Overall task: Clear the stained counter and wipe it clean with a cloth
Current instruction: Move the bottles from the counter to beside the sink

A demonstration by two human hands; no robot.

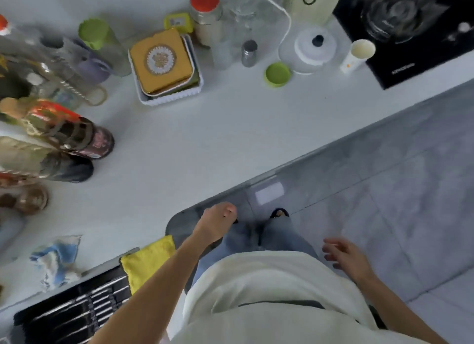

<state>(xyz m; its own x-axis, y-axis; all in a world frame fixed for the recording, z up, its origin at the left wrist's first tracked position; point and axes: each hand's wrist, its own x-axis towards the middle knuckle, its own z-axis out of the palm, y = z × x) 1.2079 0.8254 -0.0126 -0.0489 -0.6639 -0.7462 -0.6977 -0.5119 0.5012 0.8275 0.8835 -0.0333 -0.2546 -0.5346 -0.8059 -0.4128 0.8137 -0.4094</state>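
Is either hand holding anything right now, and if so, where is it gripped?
Nothing is held. The left hand hangs bare past the white counter's edge, and the right hand is open over the floor. The yellow cloth lies untouched.

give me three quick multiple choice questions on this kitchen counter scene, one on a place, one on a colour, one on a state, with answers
1. Where does the yellow cloth lie?
A. at the counter's near edge
B. on the black hob
C. on the floor

2. What colour is the loose lid beside the white round appliance?
A. red
B. green
C. blue

3. What is the left hand doing?
A. gripping the yellow cloth
B. holding a bottle
C. holding nothing

Answers: 1 A, it drapes over the front edge by the left arm. 2 B, the lid is lime green. 3 C, the hand hangs empty in front of the counter's edge.
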